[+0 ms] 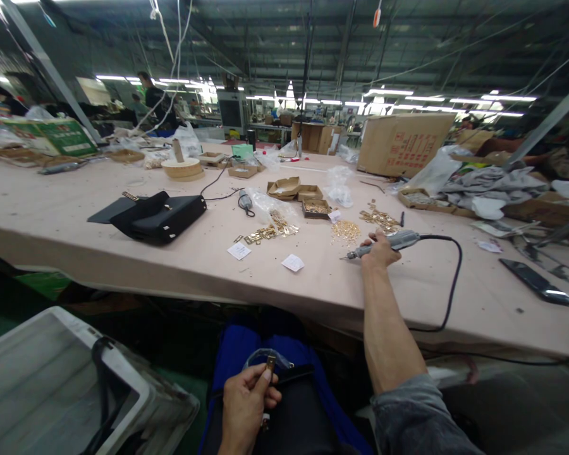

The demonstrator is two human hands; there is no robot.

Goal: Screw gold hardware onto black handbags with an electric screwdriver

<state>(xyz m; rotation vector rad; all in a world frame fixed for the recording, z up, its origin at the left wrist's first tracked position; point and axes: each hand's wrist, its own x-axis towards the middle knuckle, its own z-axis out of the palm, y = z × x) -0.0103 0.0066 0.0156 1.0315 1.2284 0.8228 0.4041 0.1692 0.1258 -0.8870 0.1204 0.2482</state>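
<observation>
My right hand (378, 250) rests on the pink worktable (52, 221), closed around a grey corded electric screwdriver (398, 241) whose tip points left. Down at my lap, my left hand (246, 404) pinches a small brass metal fitting (270, 363) above a black bag (294, 411) that lies on my knees. Loose gold fittings (345, 230) lie in small heaps just beyond the screwdriver. More brass pieces (270, 231) and two white paper slips (239, 251) sit to the left.
A black handbag (159, 218) lies at left on the table. Small cardboard trays (294, 188) and plastic bags stand behind the fittings. A big carton (403, 151) is at back right. A white plastic crate (66, 379) stands on the floor at left. People work in the background.
</observation>
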